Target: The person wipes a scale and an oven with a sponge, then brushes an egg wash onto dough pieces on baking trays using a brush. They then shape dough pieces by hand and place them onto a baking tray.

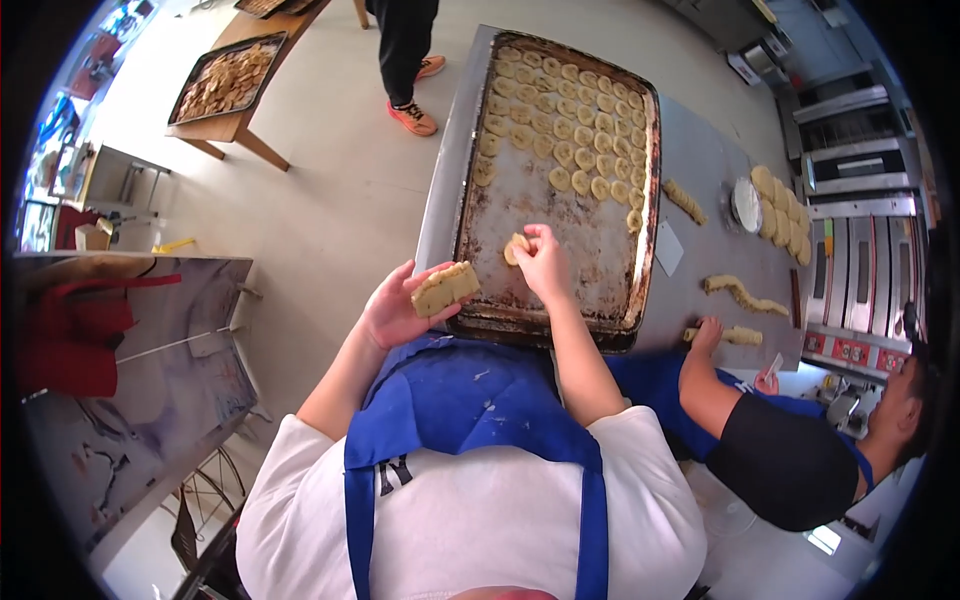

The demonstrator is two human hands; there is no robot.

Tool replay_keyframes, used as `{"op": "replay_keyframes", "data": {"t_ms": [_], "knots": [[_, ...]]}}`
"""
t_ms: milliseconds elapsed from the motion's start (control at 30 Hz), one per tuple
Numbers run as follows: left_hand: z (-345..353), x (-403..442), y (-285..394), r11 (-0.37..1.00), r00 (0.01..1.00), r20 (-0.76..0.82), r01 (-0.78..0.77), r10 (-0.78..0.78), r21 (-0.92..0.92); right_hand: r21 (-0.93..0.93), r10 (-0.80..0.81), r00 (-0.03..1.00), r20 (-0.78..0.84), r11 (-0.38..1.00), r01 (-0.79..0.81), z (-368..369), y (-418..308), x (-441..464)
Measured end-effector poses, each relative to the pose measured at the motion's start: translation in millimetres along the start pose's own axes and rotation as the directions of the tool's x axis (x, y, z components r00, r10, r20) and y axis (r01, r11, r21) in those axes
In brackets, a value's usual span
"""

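In my left hand (388, 308) lies a short stack of cut dough slices (446, 290), held with the fingers and thumb around it, beside the near left edge of the baking tray. My right hand (545, 265) pinches one round dough slice (515, 249) over the bare middle of the large, dark-stained baking tray (590, 285). Whether that slice touches the metal I cannot tell. Rows of spiral-looking dough slices (570, 105) cover the far part of the tray and run down its right side. A few more sit along the left edge.
At right, a co-worker's hand (706, 335) rests on a dough roll (738, 336). More dough strips (745, 294), a white scraper (668, 248), a white bowl (747, 204) and dough pieces (780, 210) occupy that table. Another person's shoes (412, 119) stand beyond the tray.
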State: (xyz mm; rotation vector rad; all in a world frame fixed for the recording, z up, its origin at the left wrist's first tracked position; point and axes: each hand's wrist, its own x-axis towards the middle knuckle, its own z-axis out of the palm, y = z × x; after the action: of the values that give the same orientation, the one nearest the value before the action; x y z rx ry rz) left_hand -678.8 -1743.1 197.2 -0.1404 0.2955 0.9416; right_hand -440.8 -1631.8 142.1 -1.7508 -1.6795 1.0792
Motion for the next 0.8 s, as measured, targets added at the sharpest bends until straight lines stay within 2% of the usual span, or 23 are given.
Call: {"op": "replay_keyframes", "data": {"t_ms": [100, 200, 233, 333, 367, 467, 500, 600, 733, 767, 800], "knots": [[-2.7, -3.2, 0.5, 0.998, 0.998, -0.025, -0.054, 0.054, -0.012, 0.228, -0.132, 0.991, -0.011, 0.965, 0.131, 36.8, -4.9, 43.7], [1.2, -15.0, 0.1, 0.994, 0.993, -0.039, -0.107, 0.107, 0.007, 0.230, -0.133, 0.990, 0.036, 0.966, 0.121, 57.6, -24.0, 69.6], [1.5, -18.8, -0.7, 0.991, 0.991, -0.032, -0.133, 0.132, -0.008, 0.113, -0.142, 0.987, 0.078, 0.985, 0.133, 57.5, -28.8, 74.1], [-2.3, -25.9, -3.3, 0.980, 0.979, -0.060, -0.195, 0.193, -0.027, 0.036, -0.243, 0.969, 0.038, 0.970, 0.242, 62.2, -18.7, 84.5], [-4.5, -27.7, -4.6, 0.977, 0.975, -0.067, -0.213, 0.211, -0.023, -0.132, -0.374, 0.927, -0.034, 0.921, 0.367, 58.1, -14.6, 85.3], [-9.4, -29.3, -7.9, 0.975, 0.975, -0.056, -0.217, 0.214, -0.048, -0.173, -0.317, 0.944, -0.088, 0.938, 0.299, 41.3, -26.8, 71.7], [-10.4, -29.5, -8.5, 0.975, 0.976, -0.052, -0.216, 0.213, -0.057, -0.166, -0.142, 0.990, -0.015, 0.976, 0.138, 33.4, -34.3, 67.7], [-11.2, -28.2, -8.7, 0.976, 0.978, -0.046, -0.208, 0.205, -0.067, -0.074, -0.081, 0.989, 0.120, 0.993, 0.090, 34.8, -23.8, 70.1], [-6.4, -20.1, -7.5, 0.980, 0.984, -0.046, -0.176, 0.172, -0.089, -0.094, -0.163, 0.984, 0.074, 0.981, 0.170, 42.2, -18.1, 71.9], [-5.0, -19.2, -6.5, 0.982, 0.986, -0.047, -0.162, 0.158, -0.100, -0.234, -0.323, 0.946, -0.008, 0.921, 0.312, 42.7, -12.9, 68.2], [-4.7, -18.6, -5.4, 0.979, 0.989, -0.039, -0.149, 0.145, -0.136, -0.070, -0.269, 0.959, 0.087, 0.959, 0.275, 39.6, -17.7, 58.8]]}}
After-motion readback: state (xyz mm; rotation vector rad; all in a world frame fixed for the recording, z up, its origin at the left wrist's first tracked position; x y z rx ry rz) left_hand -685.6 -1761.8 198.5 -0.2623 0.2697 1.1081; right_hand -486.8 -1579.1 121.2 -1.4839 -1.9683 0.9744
